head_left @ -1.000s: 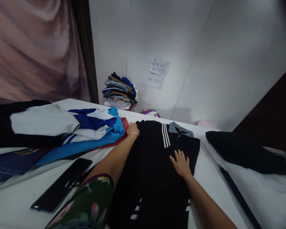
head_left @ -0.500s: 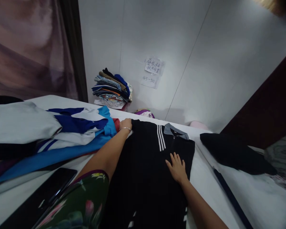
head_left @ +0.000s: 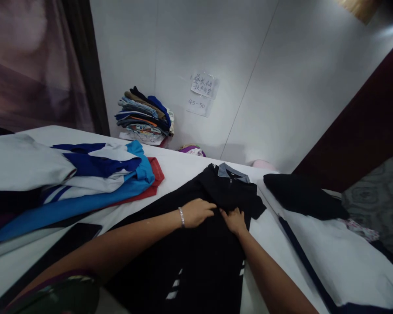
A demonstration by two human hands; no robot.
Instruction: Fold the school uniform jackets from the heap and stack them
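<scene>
A black zip-neck top (head_left: 199, 253) with a grey collar lies on the white table, its upper left side folded across the chest. One short sleeve end sticks out at the right. My left hand (head_left: 196, 213), with a bracelet at the wrist, rests over the middle of the top, its fingers stretched toward the right. Close beside it, my right hand (head_left: 234, 221) presses on the cloth at the lower edge of the fold. Its thumb is apart, and the fingertips meet that edge, partly hidden. A small gap separates the two hands.
A loose heap of white, blue and red clothes (head_left: 118, 176) lies on the left. Near it is a flat dark object (head_left: 74, 239). Folded clothes (head_left: 146, 115) are stacked by the wall. Handwritten paper (head_left: 202, 85) hangs there. Black cloth (head_left: 304, 196) lies at right.
My left hand has moved from the top's left shoulder to its middle. The left side is now folded over, covering the white chest stripes. My right hand has shifted slightly left.
</scene>
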